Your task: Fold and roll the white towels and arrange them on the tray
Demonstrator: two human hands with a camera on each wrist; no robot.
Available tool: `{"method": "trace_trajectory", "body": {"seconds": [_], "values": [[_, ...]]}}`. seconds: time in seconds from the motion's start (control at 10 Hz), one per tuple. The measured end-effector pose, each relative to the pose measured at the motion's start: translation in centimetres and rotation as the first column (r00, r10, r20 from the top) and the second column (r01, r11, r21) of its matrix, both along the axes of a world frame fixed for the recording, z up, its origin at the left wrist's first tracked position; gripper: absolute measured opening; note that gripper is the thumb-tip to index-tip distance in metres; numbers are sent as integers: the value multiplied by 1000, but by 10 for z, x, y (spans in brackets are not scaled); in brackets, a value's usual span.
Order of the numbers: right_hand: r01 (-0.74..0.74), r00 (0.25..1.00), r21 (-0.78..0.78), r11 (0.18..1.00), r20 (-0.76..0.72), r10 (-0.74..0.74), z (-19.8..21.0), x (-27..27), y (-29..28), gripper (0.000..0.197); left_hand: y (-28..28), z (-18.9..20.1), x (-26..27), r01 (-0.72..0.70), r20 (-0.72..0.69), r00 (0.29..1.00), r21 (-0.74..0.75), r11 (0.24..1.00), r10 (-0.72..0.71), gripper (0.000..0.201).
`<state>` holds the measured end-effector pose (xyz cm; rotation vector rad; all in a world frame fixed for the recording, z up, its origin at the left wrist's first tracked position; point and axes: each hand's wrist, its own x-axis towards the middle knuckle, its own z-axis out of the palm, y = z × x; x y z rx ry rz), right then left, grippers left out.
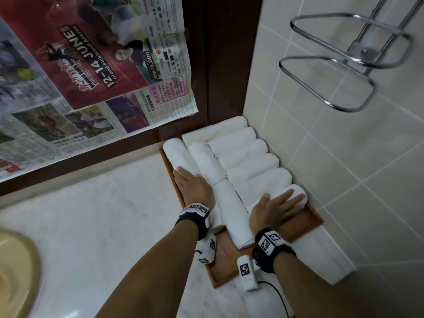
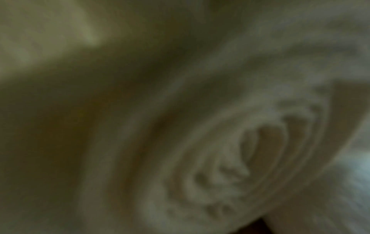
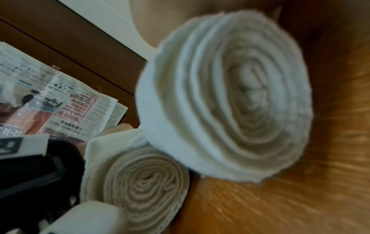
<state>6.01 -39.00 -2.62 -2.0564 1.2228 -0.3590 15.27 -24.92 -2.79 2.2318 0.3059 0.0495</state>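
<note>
Two flat hands, left hand point(image 1: 192, 185) and right hand point(image 1: 273, 208), press rolled towels point(image 1: 252, 157) beside newspaper point(image 1: 91, 65)

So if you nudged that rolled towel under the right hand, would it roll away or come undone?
The rolled towel is round, so it would probably roll on the smooth wooden tray. Its spiral end looks tightly wound, so it likely holds. Being soft cloth, it would probably squash slightly.

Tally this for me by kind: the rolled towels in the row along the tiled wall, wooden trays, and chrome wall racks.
Rolled towels in the wall-side row: 6
Wooden tray: 1
Chrome wall rack: 1
Total: 8
The lengthwise towels beside the row overlap and sit partly under the hands, so they are left out.
</note>
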Motion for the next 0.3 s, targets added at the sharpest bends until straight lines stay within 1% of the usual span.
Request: {"method": "trace_trajectory", "body": {"seconds": [0.1,0.2,0.3], "values": [[-24,999,-39,999,-48,22,-4,3,-2,74,-2,-1,3,-6,-14,1000,43,999,7,64],[-48,991,-82,996,-128,37,0,-2,-2,74,-1,9,0,14,-77,997,119,993,-4,64],[-160,976,-183,970,-174,128,17,-7,-5,68,1,21,-1,3,-130,991,217,976,26,67]]}}
